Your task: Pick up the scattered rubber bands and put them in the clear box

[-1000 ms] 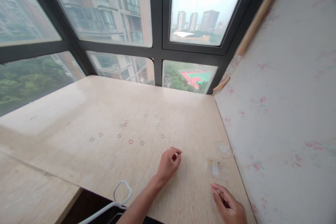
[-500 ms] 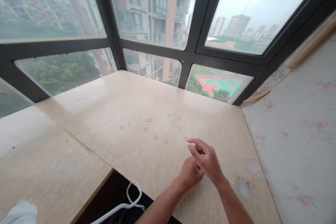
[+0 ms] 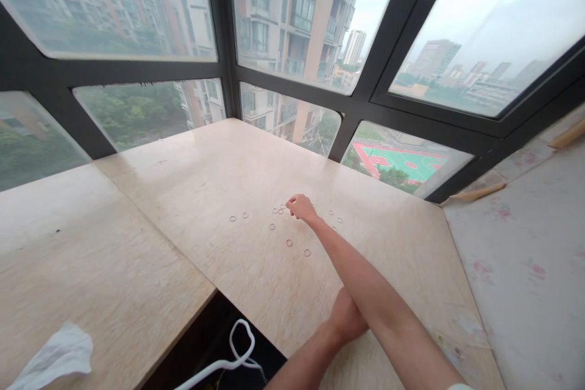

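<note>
Several thin rings lie scattered on the pale marble-patterned tabletop. My right hand reaches out over them with its fingers curled in. Its fingertips are beside a small cluster, where a reddish ring lies next to a grey ring. Whatever may be in the fingertips is too small to make out. Nearer to me lie another reddish ring and a dark ring. My left hand rests low on the table, partly behind my right forearm, its fingers hidden.
Dark window frames edge the tabletop at the back. A papered wall bounds it on the right. At the lower left, a crumpled white tissue lies near a dark gap with a white cable.
My right hand has moved forward and left, from beside my left hand to the ring cluster, and its fingers have curled in. The camera view has turned slightly left.
</note>
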{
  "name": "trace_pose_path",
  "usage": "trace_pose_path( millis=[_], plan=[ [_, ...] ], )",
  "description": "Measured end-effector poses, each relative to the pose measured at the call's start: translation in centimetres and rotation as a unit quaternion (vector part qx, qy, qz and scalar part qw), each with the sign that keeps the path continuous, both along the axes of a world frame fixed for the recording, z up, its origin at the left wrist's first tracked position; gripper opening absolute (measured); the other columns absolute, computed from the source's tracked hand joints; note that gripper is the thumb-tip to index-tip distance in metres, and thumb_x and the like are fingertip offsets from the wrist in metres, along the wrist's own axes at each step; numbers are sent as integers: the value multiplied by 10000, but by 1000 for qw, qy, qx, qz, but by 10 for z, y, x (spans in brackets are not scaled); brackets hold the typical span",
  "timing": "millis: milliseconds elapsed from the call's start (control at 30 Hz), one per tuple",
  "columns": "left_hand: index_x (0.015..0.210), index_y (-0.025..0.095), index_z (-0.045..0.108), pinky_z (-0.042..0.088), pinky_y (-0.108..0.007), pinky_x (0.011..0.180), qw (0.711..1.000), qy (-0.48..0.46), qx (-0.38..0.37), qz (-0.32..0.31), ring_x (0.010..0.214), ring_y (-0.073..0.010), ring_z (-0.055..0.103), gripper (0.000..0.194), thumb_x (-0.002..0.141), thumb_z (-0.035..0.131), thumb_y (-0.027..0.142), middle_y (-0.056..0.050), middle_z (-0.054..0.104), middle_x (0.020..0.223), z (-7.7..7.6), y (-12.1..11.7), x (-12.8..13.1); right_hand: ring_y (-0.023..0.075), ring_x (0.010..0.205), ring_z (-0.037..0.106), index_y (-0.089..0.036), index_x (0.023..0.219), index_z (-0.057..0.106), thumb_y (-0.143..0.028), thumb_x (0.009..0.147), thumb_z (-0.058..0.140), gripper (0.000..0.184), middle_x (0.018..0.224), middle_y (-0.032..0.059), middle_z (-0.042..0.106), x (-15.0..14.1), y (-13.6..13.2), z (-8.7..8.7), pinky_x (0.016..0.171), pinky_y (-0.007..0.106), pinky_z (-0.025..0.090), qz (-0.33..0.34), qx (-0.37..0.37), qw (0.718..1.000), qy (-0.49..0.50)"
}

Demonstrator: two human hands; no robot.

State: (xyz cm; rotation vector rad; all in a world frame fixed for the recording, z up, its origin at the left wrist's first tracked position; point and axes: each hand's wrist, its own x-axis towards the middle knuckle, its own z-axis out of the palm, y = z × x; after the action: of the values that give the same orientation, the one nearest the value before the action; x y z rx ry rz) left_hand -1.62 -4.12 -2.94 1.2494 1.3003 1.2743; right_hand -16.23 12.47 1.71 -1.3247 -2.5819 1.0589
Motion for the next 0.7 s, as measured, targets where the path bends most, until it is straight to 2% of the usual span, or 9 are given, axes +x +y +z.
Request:
trace_pose_path(
  millis=[100, 233, 367, 500, 700],
  plan=[
    [900, 142, 666, 469, -381, 862, 1000, -1, -16, 11, 960, -278, 586, 264, 743, 687, 353, -118, 688, 1042, 4, -2, -2, 175, 872, 640, -143, 1099, 603, -331, 932, 579, 254, 1060, 59, 637, -15, 8, -8, 759, 363, 545, 4, 20, 998, -52],
    [886, 127, 674, 472, -376, 869, 999, 3, -45, 12, 948, -269, 590, 244, 735, 697, 318, -120, 690, 1053, 6, -4, -2, 202, 964, 622, -156, 1138, 591, -324, 931, 579, 267, 1137, 71, 614, -19, 11, -18, 824, 406, 527, 14, 47, 995, -87],
    [884, 122, 671, 473, -380, 855, 999, 16, -50, 4, 968, -287, 601, 221, 753, 669, 300, -125, 696, 1046, 5, -3, -2, 204, 973, 619, -156, 1142, 591, -323, 931, 578, 270, 1147, 73, 611, -17, 12, -20, 829, 408, 524, 30, 52, 992, -110],
    [867, 130, 676, 477, -379, 820, 998, 58, -25, -17, 975, -306, 616, 220, 786, 624, 328, -131, 701, 1032, 5, -1, -2, 190, 923, 632, -148, 1127, 597, -324, 930, 581, 265, 1112, 70, 624, -14, 15, -12, 794, 383, 537, 45, 32, 989, -136],
    [864, 142, 683, 477, -356, 794, 996, 88, 2, -33, 925, -284, 637, 193, 819, 553, 276, -115, 706, 1018, 2, 2, 1, 183, 898, 637, -146, 1130, 594, -318, 927, 586, 266, 1102, 68, 626, -3, 20, -6, 768, 368, 545, 60, 0, 988, -139]
  ],
)
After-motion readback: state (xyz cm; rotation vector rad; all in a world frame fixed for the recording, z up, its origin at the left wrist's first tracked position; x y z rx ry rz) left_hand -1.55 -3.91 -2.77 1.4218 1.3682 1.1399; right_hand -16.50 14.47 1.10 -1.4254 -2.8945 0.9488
